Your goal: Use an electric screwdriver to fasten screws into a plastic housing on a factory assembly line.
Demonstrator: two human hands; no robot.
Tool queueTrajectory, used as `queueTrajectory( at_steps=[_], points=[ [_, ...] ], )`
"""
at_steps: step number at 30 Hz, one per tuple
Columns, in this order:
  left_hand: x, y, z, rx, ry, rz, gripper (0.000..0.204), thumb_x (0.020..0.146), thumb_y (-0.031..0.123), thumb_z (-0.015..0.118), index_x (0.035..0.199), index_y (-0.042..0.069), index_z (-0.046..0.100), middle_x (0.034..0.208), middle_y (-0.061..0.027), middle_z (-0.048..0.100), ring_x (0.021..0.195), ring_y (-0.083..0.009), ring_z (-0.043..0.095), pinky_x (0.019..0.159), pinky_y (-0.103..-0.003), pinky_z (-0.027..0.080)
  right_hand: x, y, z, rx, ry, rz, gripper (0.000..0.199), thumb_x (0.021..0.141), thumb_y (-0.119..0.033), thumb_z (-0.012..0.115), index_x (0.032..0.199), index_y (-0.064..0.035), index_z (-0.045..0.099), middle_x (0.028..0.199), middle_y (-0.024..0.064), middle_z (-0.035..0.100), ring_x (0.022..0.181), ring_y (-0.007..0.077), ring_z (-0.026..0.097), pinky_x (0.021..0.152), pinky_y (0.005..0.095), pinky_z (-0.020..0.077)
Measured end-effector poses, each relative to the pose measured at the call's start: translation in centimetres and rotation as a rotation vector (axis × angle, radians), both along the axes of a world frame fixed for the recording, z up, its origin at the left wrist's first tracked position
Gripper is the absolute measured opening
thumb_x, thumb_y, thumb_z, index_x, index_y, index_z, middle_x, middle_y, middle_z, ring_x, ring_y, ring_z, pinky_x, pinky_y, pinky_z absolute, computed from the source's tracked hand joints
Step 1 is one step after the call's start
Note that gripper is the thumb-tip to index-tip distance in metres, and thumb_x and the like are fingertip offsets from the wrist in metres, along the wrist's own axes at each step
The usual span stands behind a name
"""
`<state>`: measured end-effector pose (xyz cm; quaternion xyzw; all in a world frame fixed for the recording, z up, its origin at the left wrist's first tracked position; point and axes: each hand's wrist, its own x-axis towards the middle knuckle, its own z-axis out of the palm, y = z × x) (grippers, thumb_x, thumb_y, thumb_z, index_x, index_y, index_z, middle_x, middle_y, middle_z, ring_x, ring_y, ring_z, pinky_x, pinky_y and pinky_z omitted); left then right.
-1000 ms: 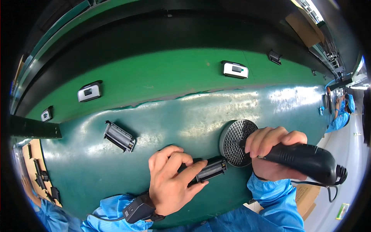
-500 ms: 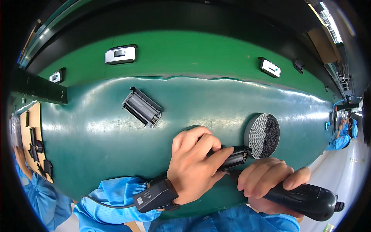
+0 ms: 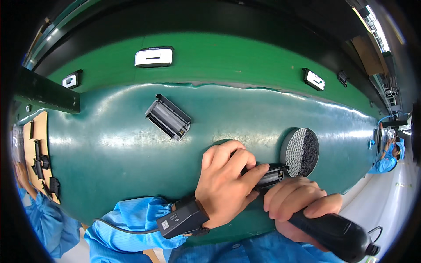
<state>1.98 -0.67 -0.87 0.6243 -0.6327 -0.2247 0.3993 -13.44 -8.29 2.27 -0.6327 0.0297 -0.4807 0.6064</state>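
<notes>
My left hand is closed around a black plastic housing, pressing it against the green tabletop. Only the right end of that housing shows, with a grey inner channel; my fingers cover the rest. Wrapped in my right hand is a black electric screwdriver, tilted with its tip end toward the housing. My fingers hide the tip, so I cannot tell whether it touches. Just beyond the housing stands a round grey dish with a dimpled bottom, its right half covered in small black screws.
Another black-and-grey housing lies on the table, far left of my hands. White-faced units sit on the green belt behind. A cardboard sheet with black parts lies at left, beside a co-worker's blue sleeve. A post juts in.
My right hand has brought the screwdriver a little left, closer to the housing, and its rear end has dipped. A white-faced unit on the belt has shifted right. The view has moved slightly.
</notes>
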Motion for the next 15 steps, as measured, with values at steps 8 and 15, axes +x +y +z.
queueTrajectory(
  at_steps=[8,15],
  points=[
    [0.1,0.1,-0.1,-0.048,-0.124,-0.006,0.058,0.063,0.016,0.091,0.119,0.015,0.078,0.113,0.0014,0.061,0.125,-0.0306,0.054,0.105,-0.049,0.04,-0.4,-1.4,-1.3,-0.111,-0.071,0.167,0.068,0.096,-0.065,0.069,0.118,-0.0033,0.052,0.08,0.0187,0.066,0.061,0.031,0.065,0.056,0.0458,0.0573],
    [0.2,-1.2,1.6,-0.029,-0.274,-0.026,0.056,0.07,0.023,0.093,0.123,0.011,0.077,0.112,-0.0035,0.068,0.121,-0.0323,0.058,0.103,-0.047,0.045,-5.6,-4.8,1.6,0.126,-0.308,-0.205,0.077,0.093,-0.081,0.056,0.121,-0.0104,0.05,0.077,0.0129,0.062,0.059,0.027,0.062,0.053,0.0413,0.0548]
  ],
)
